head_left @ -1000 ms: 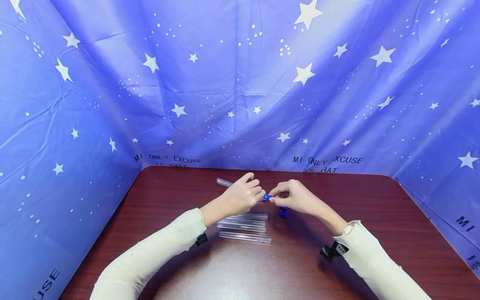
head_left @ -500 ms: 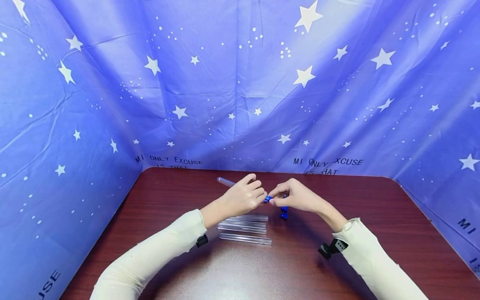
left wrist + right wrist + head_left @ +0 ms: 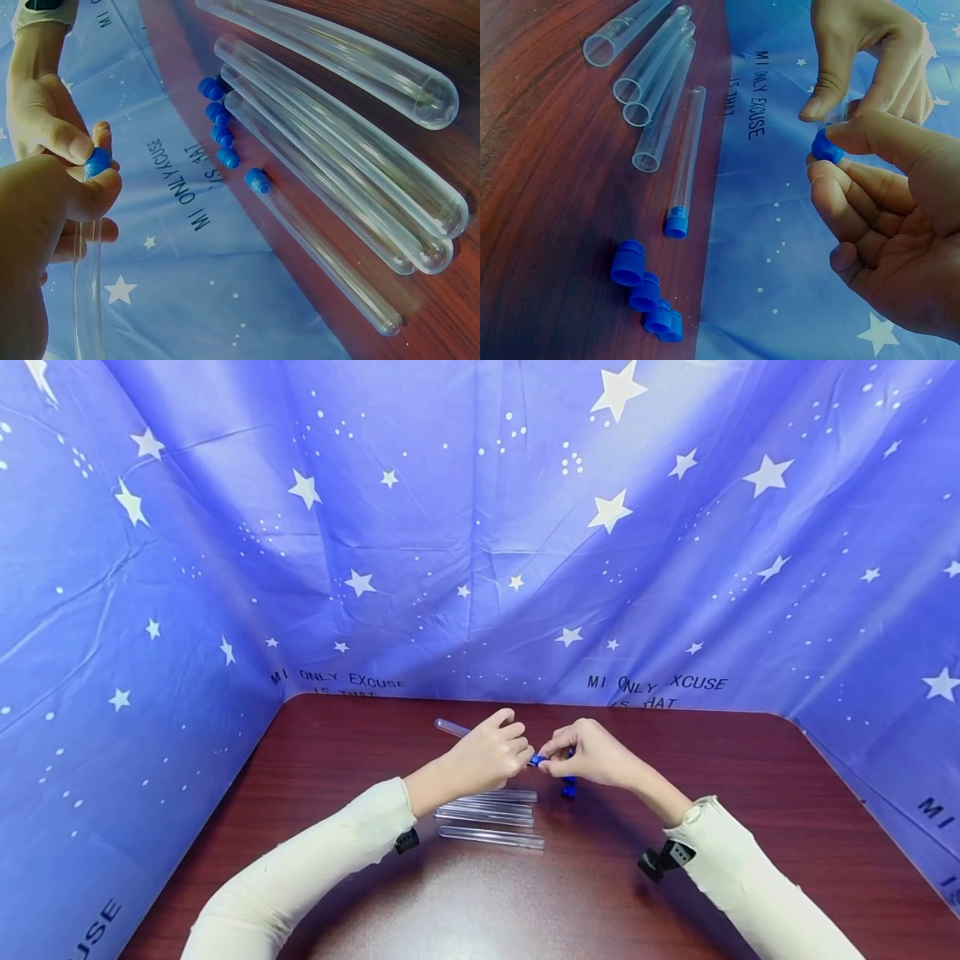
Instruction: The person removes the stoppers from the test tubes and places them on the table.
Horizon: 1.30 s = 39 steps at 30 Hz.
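My left hand holds a clear test tube, its fingers curled round it just below the mouth. At that mouth sits a blue cap, pinched between the thumb and fingers of my right hand. How deep the cap sits is hidden by the fingers. On the table, one capped test tube lies beside several uncapped test tubes. A short row of loose blue caps stands near the tube mouths, partly behind my right hand in the head view.
The dark red wooden table reaches back to a blue star-printed cloth, which hangs at the back and both sides. A black camera mount is strapped at the right wrist, and another black mount at the left.
Both hands stay almost in place, still holding the tube and cap together, with only a slight shift at the cap. Tubes and loose caps on the table lie as before.
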Tool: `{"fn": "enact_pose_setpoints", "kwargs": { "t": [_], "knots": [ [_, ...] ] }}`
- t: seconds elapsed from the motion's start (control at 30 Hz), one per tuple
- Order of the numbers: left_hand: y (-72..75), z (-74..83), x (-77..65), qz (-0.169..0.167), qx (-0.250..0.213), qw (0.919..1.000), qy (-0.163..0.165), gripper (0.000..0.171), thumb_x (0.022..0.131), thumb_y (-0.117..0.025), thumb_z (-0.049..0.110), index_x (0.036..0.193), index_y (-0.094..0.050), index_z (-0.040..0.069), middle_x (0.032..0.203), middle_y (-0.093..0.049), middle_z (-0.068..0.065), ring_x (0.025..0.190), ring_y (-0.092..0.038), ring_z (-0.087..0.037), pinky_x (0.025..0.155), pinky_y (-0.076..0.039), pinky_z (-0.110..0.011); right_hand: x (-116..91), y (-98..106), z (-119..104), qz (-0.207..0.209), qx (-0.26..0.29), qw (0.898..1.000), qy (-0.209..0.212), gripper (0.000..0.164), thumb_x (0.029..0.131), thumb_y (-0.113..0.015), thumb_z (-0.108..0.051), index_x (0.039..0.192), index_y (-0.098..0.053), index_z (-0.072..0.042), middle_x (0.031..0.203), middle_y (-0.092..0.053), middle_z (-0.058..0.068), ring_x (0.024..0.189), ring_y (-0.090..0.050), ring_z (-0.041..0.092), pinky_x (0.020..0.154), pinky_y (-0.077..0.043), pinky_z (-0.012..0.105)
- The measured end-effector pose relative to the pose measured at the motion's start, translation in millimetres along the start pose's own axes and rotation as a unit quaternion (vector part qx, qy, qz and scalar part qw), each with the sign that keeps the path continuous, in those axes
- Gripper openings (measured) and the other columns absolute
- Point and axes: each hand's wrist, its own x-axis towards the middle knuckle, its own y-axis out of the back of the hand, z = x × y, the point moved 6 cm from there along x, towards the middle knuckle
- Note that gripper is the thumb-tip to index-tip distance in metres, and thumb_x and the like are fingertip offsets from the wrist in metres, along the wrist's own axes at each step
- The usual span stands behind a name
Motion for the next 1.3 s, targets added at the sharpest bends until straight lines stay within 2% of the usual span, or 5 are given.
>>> {"fn": "enact_pose_setpoints", "kwargs": {
  "t": [0.17, 0.3, 0.47, 0.6, 1.3],
  "knots": [
    [-3.0, -0.2, -1.4, -0.016, -0.001, 0.9999, 0.003, 0.012, 0.085, -0.077, 0.031, 0.083, -0.073, 0.02, 0.078, -0.072, 0.011, 0.085, -0.06, -0.013, 0.096, -0.045, -0.035, -2.1, -4.4, -2.1, 0.025, -0.029, 0.999, 0.012, 0.007, 0.083, -0.076, -0.002, 0.088, -0.08, -0.005, 0.069, -0.062, -0.007, 0.062, -0.054, 0.0, 0.057, -0.046, 0.02],
    [-5.7, -1.4, -3.9, -0.024, -0.002, 0.9997, 0.004, 0.011, 0.083, -0.076, 0.029, 0.088, -0.074, 0.019, 0.079, -0.072, 0.01, 0.087, -0.06, -0.014, 0.097, -0.045, -0.036, -5.9, -12.0, -9.1, 0.063, -0.124, 0.988, 0.067, 0.004, 0.086, -0.074, -0.006, 0.088, -0.078, -0.006, 0.069, -0.056, -0.007, 0.06, -0.046, 0.0, 0.057, -0.041, 0.021],
    [-9.5, -5.5, -7.7, -0.033, 0.006, 0.9994, 0.011, 0.022, 0.08, -0.075, 0.028, 0.099, -0.076, 0.018, 0.087, -0.074, 0.01, 0.095, -0.061, -0.015, 0.101, -0.045, -0.039, -12.5, -23.3, -22.8, 0.14, -0.296, 0.933, 0.148, 0.007, 0.088, -0.07, -0.013, 0.087, -0.072, -0.006, 0.072, -0.05, -0.003, 0.064, -0.043, 0.011, 0.065, -0.039, 0.029],
    [-9.8, -8.1, -9.3, -0.029, 0.009, 0.9994, 0.015, 0.024, 0.08, -0.075, 0.028, 0.102, -0.076, 0.018, 0.092, -0.074, 0.009, 0.098, -0.061, -0.016, 0.102, -0.045, -0.04, -14.8, -30.2, -27.7, 0.175, -0.361, 0.9, 0.168, 0.01, 0.089, -0.066, -0.016, 0.089, -0.066, -0.005, 0.077, -0.05, 0.002, 0.071, -0.048, 0.021, 0.071, -0.042, 0.036],
    [-13.6, -10.6, -7.0, -0.027, -0.019, 0.9976, 0.061, 0.012, 0.088, -0.067, 0.027, 0.083, -0.069, 0.016, 0.074, -0.067, 0.004, 0.084, -0.06, -0.017, 0.091, -0.044, -0.037, -18.7, -32.3, -35.0, 0.232, -0.416, 0.851, 0.22, 0.01, 0.087, -0.066, -0.009, 0.091, -0.063, 0.0, 0.082, -0.057, 0.008, 0.076, -0.054, 0.027, 0.075, -0.044, 0.038]
  ]
}}
